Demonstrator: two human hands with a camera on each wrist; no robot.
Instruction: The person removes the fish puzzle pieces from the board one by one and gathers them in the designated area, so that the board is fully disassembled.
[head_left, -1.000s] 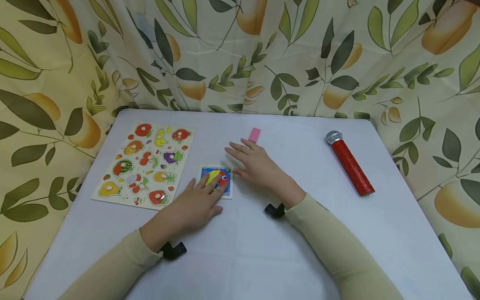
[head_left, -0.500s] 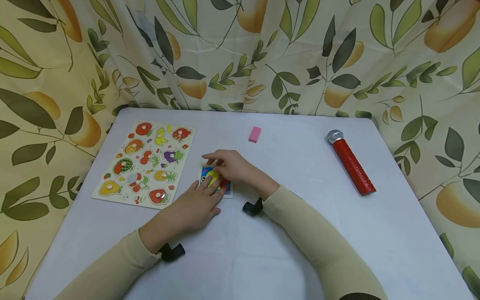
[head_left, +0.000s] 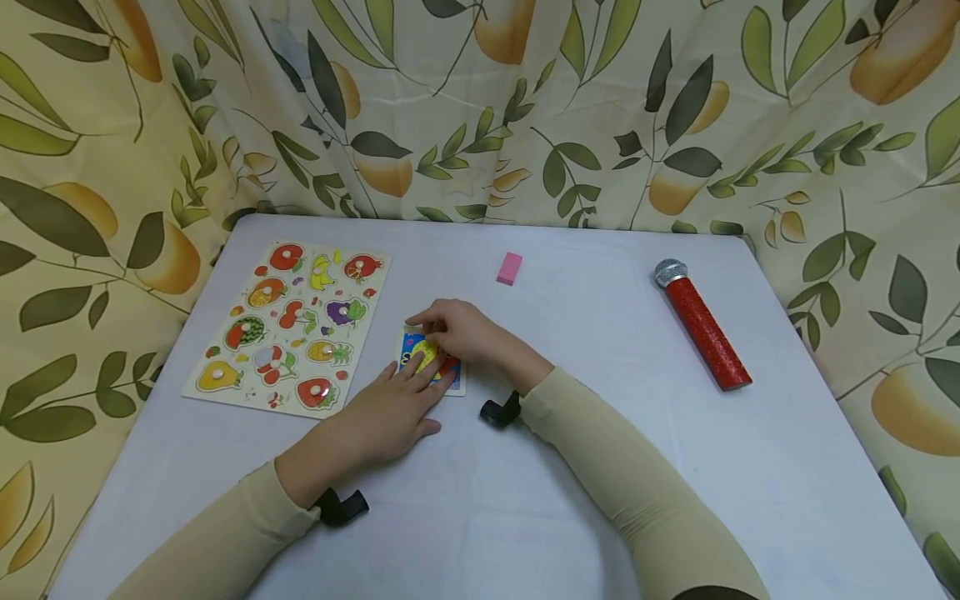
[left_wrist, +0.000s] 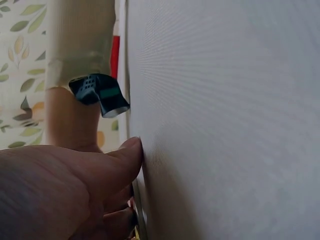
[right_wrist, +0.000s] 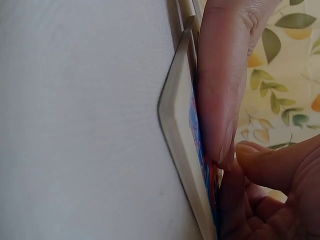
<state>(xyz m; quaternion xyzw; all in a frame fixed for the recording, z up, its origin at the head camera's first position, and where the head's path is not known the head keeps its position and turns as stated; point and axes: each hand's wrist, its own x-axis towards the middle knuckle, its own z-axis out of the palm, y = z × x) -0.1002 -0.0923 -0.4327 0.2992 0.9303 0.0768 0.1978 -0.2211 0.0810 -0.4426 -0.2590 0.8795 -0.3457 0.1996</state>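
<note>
A small square fish-picture puzzle [head_left: 414, 342] with a blue, yellow and red face lies at the middle of the table. My left hand [head_left: 378, 412] rests palm down, its fairly straight fingers pressing on the puzzle's near part. Over the far right part, my right hand [head_left: 468, 335] has its fingers and thumb curled at the puzzle. The right wrist view shows the puzzle's thick pale edge [right_wrist: 176, 125] against the table, with fingers of both hands close together on its face. Whether a loose piece is between the right fingertips is hidden.
To the left lies a fruit board [head_left: 303, 392] with several knobbed pieces. A pink block [head_left: 509, 268] sits beyond the right hand, and a red microphone [head_left: 703, 333] lies at the right. Patterned curtains [head_left: 480, 108] hang behind the white-covered table [head_left: 450, 542].
My right hand has moved left from beside the pink block to the puzzle, and its fingers have curled. The left hand has stayed on the puzzle.
</note>
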